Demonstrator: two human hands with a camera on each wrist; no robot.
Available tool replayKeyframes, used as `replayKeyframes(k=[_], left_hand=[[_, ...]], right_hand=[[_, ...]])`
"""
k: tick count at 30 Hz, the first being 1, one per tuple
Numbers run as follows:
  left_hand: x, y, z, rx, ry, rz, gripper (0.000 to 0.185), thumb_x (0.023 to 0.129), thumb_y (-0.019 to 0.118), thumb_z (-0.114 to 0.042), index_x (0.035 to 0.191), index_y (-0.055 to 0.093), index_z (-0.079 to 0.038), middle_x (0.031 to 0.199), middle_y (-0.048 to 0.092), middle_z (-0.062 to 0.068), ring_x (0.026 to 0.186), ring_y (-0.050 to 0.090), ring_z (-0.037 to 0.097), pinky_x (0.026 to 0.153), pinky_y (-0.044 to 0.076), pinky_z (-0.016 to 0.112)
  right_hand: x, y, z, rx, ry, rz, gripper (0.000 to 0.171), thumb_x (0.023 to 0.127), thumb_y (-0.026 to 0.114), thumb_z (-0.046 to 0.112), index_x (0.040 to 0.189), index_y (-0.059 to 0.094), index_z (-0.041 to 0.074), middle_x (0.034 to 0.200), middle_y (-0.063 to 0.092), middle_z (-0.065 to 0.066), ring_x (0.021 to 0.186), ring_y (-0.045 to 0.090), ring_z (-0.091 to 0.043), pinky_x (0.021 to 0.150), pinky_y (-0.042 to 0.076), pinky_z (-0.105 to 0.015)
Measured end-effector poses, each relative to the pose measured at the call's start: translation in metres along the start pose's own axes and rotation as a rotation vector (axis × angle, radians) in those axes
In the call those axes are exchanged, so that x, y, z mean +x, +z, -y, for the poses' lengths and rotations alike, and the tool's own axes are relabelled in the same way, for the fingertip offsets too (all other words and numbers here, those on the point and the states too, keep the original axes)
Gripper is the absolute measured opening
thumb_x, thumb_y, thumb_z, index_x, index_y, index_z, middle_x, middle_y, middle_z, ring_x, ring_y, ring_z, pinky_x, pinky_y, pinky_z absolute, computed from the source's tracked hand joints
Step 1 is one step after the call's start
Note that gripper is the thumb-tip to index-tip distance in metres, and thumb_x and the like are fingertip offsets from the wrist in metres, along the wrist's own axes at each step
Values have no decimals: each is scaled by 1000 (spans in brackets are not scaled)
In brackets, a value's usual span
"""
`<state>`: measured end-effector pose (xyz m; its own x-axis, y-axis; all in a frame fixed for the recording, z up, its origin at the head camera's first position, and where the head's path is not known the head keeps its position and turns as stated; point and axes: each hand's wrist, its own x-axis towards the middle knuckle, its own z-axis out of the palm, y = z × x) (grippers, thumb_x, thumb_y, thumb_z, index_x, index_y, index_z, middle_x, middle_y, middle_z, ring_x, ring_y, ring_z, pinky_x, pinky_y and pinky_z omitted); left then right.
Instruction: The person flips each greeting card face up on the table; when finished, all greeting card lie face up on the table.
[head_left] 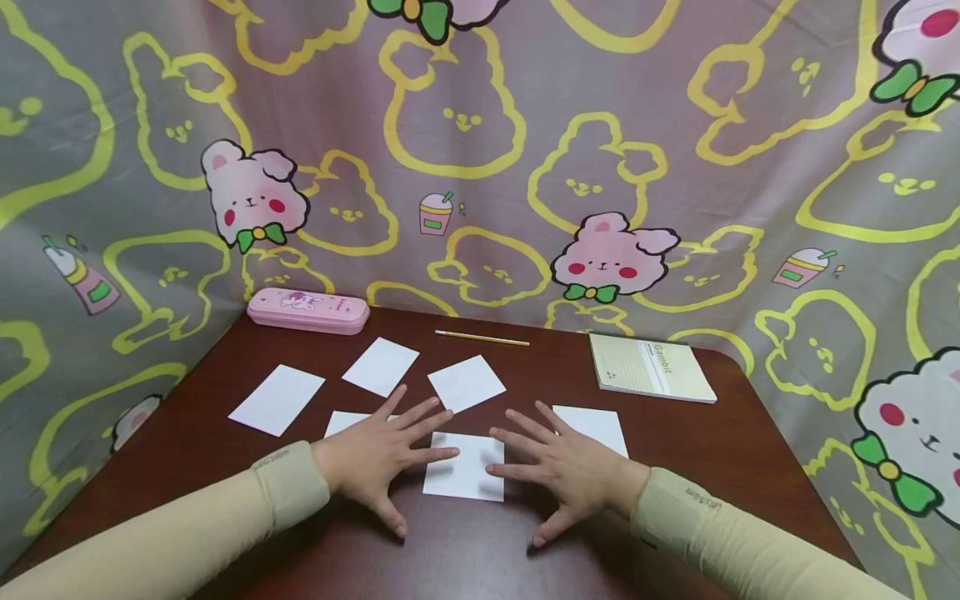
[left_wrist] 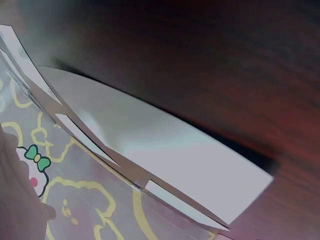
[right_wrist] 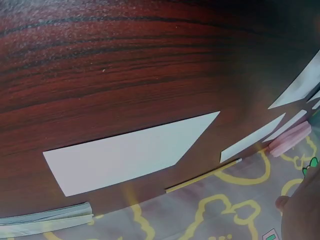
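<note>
Between left hand (head_left: pixel 375 457) & right hand (head_left: pixel 572 471) — white card (head_left: pixel 465 467), fingertips touching.

A pink pencil case (head_left: pixel 308 310) lies at the far left of the dark wooden table (head_left: pixel 750 450). A yellow pencil (head_left: pixel 482 337) lies right of the case. Farther right of it sits a pale notebook (head_left: pixel 649 367)
</note>
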<state>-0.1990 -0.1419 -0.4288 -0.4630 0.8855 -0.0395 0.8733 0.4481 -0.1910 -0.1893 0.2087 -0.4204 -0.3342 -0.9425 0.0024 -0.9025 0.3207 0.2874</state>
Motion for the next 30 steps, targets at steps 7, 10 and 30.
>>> replayKeyframes(k=[7,10,30], left_hand=[[4,0,7,-9,-28,-58,117,69,50,-99,163,34,-31,170,20,15,155,14,39,116,8,72],[9,-6,13,-11,-65,-77,117,68,55,-97,163,35,-31,170,18,14,156,12,39,118,5,70],[90,-37,29,-175,-174,-11,108,81,55,-87,167,15,-35,173,6,8,158,-1,29,123,1,58]], right_hand=[[-4,0,-8,131,88,24,100,80,54,89,160,41,31,167,28,-12,155,13,-39,116,19,-69],[-7,-1,-15,180,148,35,100,80,60,85,160,41,29,167,27,-13,155,13,-40,116,19,-69],[-54,-6,-69,704,656,-154,83,94,72,46,161,34,12,160,34,-20,145,33,-45,111,34,-67]])
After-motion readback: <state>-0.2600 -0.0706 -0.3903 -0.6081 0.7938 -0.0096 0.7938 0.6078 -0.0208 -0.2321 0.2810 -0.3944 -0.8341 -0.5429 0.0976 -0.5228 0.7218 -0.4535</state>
